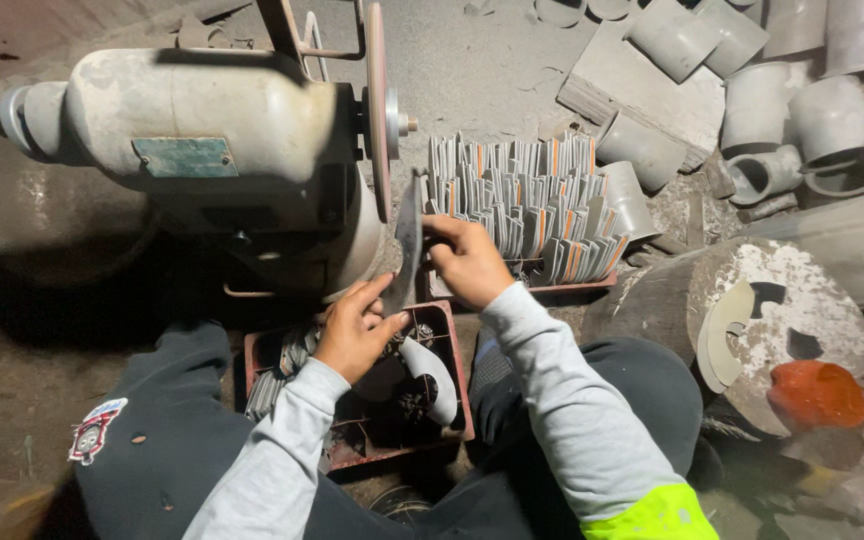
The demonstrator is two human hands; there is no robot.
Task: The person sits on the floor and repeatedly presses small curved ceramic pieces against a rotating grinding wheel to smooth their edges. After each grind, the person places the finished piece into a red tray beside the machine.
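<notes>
A flat grey metal blade (409, 240) is pinched at its lower end by the left hand (355, 330), above a red crate (457, 375). Its upper part is gripped by the right hand (467, 260), fingers curled together. Just beyond, a grinding wheel (378, 110) is seen, and stacked blades (532, 195).

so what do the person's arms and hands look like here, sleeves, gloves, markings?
Both hands are bare, no gloves: left hand, right hand. Both arms wear light grey long sleeves. The right sleeve has a fluorescent yellow-green band near the upper arm; the left sleeve is plain grey.
</notes>
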